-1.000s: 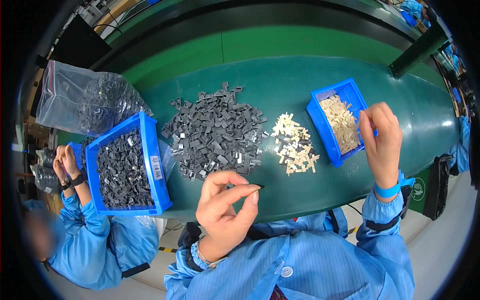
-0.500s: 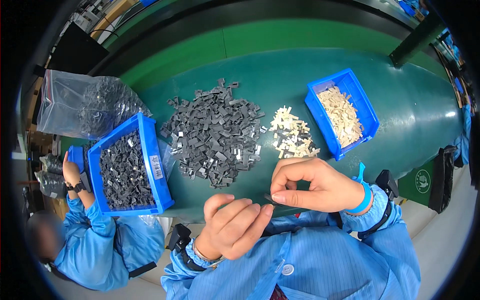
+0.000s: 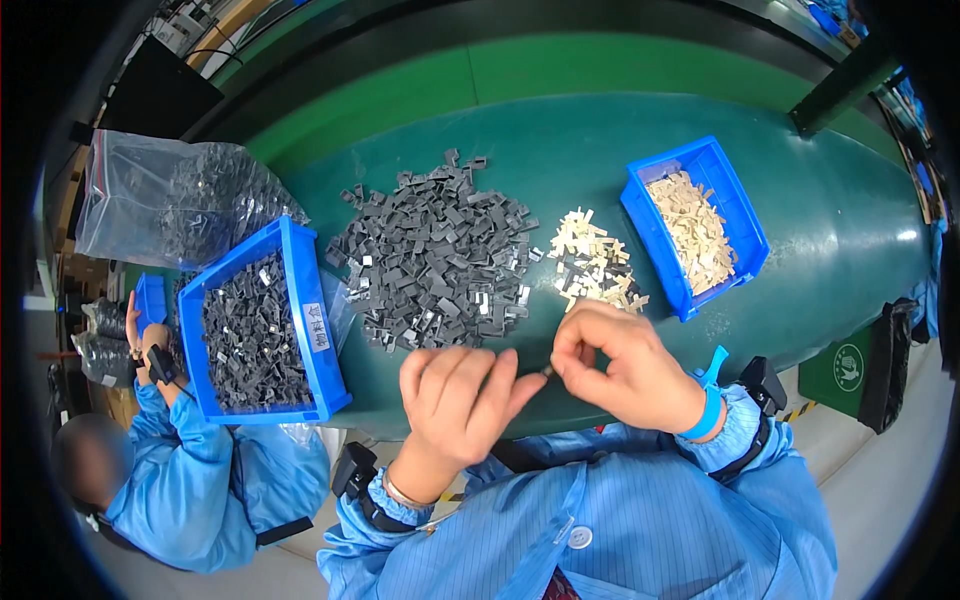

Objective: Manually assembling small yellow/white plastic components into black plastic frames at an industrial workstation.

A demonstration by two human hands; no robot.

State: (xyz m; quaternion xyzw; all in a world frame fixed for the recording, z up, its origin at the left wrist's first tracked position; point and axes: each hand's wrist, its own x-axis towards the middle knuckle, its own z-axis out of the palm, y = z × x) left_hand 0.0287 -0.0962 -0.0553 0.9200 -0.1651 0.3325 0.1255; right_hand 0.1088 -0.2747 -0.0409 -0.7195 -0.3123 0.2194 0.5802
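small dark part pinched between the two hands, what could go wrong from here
The small dark part sits pinched between the right hand and left hand beyond the green table's near edge; a slip could drop it into the lap. The loose pile of grey pieces and the cream pieces nearly touch and might mix.
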